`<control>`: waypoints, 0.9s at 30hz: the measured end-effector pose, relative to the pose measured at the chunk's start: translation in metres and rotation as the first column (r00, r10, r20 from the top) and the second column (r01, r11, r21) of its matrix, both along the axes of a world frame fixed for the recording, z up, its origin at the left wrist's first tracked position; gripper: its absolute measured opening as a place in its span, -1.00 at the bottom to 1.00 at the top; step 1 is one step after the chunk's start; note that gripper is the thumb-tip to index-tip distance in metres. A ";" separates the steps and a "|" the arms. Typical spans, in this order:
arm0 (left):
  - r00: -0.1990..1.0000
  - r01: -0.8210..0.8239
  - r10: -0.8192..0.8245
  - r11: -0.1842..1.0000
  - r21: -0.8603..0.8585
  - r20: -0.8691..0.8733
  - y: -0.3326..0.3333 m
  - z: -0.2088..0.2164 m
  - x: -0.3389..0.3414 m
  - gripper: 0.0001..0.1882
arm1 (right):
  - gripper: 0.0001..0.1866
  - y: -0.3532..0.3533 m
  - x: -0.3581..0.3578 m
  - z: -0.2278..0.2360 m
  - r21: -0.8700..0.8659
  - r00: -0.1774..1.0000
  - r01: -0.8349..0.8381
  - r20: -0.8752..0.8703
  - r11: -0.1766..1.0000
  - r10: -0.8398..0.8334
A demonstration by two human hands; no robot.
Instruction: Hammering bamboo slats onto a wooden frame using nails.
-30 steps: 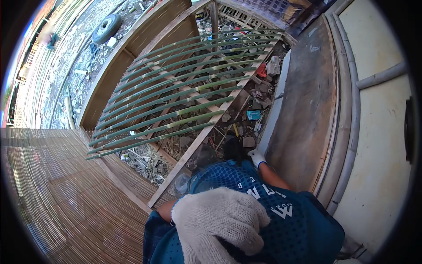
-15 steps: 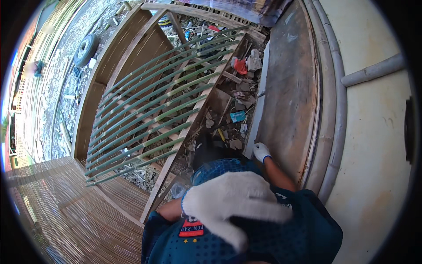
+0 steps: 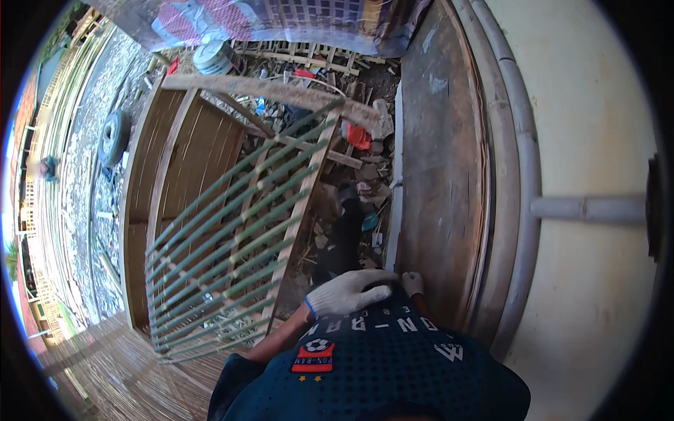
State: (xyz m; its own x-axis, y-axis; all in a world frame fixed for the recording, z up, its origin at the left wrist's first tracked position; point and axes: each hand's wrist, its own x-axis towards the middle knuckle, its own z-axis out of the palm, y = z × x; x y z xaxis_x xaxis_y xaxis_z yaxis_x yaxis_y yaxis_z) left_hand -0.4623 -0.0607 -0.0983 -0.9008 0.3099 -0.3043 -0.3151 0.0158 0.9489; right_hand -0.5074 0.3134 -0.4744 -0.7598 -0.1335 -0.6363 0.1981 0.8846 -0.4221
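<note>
My left hand (image 3: 351,291), in a white knit glove, lies across the front of my dark teal shirt (image 3: 393,358). Its fingers are stretched out and hold nothing. My right hand (image 3: 413,283), gloved too, is beside the pale edge strip (image 3: 397,175) of a brown wooden panel (image 3: 442,161). Its fingers look curled, and what they hold, if anything, is hidden. To my left stands a wooden frame (image 3: 298,217) with several green bamboo slats (image 3: 239,238) laid across it. My dark-clad leg (image 3: 344,238) reaches forward between frame and panel.
Rubble and litter, with a red scrap (image 3: 358,137), cover the ground ahead. A bucket (image 3: 214,57) stands beyond the frame, near a patterned sheet (image 3: 295,24). Bamboo poles (image 3: 519,161) run along the pale wall (image 3: 590,105) at right. A tire (image 3: 114,138) lies far left.
My left hand has moved forward and down from close to the camera, onto the shirt front. The view has shifted, bringing more of the patterned sheet into sight. My foot has swung ahead.
</note>
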 end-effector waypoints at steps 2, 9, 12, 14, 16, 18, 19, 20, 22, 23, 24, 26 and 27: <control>0.997 0.075 -0.075 0.996 -0.041 -0.002 -0.001 -0.025 -0.056 -0.37 | -0.54 0.001 -0.029 -0.041 0.103 0.978 -0.160 0.149 0.982 0.144; 0.990 -0.129 0.137 0.967 -0.218 0.023 -0.064 -0.057 -0.148 -0.36 | -0.70 -0.174 -0.235 0.087 -0.065 0.986 -0.070 0.145 0.995 0.078; 0.982 -0.189 0.183 0.962 -0.199 -0.048 -0.079 -0.041 -0.188 -0.37 | -0.64 -0.214 -0.342 0.083 -0.184 0.990 0.002 -0.140 0.983 -0.028; 0.968 -0.250 0.249 0.954 -0.168 -0.032 -0.089 -0.041 -0.196 -0.37 | -0.65 -0.269 -0.385 0.141 -0.195 0.967 -0.093 -0.251 0.976 0.042; 0.962 -0.268 0.272 0.958 -0.105 0.025 -0.096 -0.035 -0.212 -0.35 | -0.67 -0.287 -0.427 0.161 0.050 0.890 -0.256 -0.377 0.965 0.256; 0.951 -0.296 0.297 0.955 -0.018 0.089 -0.099 -0.035 -0.226 -0.33 | -0.68 -0.299 -0.458 0.185 0.198 0.813 -0.391 -0.383 0.899 0.438; 0.943 -0.313 0.308 0.950 0.020 0.126 -0.099 -0.038 -0.229 -0.31 | -0.68 -0.309 -0.469 0.200 0.343 0.711 -0.511 -0.347 0.788 0.612; 0.936 -0.317 0.297 0.945 0.081 0.191 -0.098 -0.040 -0.232 -0.30 | -0.63 -0.320 -0.481 0.216 0.405 0.701 -0.580 -0.196 0.707 0.686; 0.936 -0.295 0.230 0.926 0.236 0.268 -0.089 -0.052 -0.241 -0.29 | -0.66 -0.316 -0.500 0.230 0.435 0.622 -0.664 -0.130 0.609 0.772; 0.926 -0.331 0.256 0.906 0.265 0.278 -0.082 -0.057 -0.241 -0.30 | -0.68 -0.320 -0.508 0.234 0.443 0.515 -0.754 -0.058 0.485 0.855; 0.907 -0.370 0.298 0.901 0.227 0.296 -0.082 -0.052 -0.248 -0.30 | -0.69 -0.314 -0.516 0.234 0.413 0.445 -0.819 0.016 0.399 0.896; 0.855 -0.467 0.390 0.866 0.180 0.342 -0.083 -0.037 -0.261 -0.31 | -0.70 -0.315 -0.532 0.240 0.355 0.299 -0.907 0.160 0.228 0.941; 0.843 -0.488 0.402 0.851 0.196 0.357 -0.075 -0.039 -0.267 -0.31 | -0.70 -0.315 -0.535 0.245 0.353 0.276 -0.914 0.183 0.199 0.944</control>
State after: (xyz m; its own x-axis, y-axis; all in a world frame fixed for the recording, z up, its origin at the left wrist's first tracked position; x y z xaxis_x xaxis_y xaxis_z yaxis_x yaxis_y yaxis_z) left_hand -0.7291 -0.1356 -0.1370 -0.8425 0.0052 -0.5387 -0.4869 -0.4351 0.7574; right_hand -1.0426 -0.0012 -0.2289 -0.2764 -0.5750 -0.7700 -0.8792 0.4748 -0.0389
